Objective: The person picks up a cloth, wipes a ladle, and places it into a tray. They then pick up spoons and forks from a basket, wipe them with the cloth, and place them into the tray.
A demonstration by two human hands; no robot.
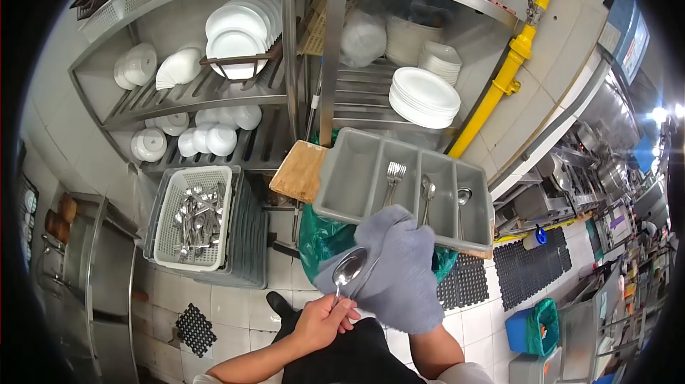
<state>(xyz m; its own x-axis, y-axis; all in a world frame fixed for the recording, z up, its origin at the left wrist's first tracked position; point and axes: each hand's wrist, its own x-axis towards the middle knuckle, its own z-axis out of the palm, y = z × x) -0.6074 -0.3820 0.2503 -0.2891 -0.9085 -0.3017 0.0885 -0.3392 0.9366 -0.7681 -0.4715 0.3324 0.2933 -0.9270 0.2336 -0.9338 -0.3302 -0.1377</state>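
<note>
My left hand (327,325) is closed on the handle of a metal spoon (349,267), bowl up; a second thin handle shows beside it. A grey-blue cloth (403,277) covers my right hand, its fingers hidden, with only the wrist (432,347) showing below. The cloth is bunched upright behind the spoon. Just beyond it stands a grey cutlery tray (347,170) with long compartments. Forks (394,174) lie in one, spoons (428,188) in the one to their right, and a round-bowled spoon (464,196) in the rightmost. The leftmost compartment holds nothing.
At left, a white perforated basket (166,221) of mixed cutlery (198,220) sits on stacked grey bins (248,241). A wooden board (300,171) touches the tray's left side. Metal shelves (214,102) with white plates (424,97) rise behind. A yellow pipe (492,91) runs down the right wall.
</note>
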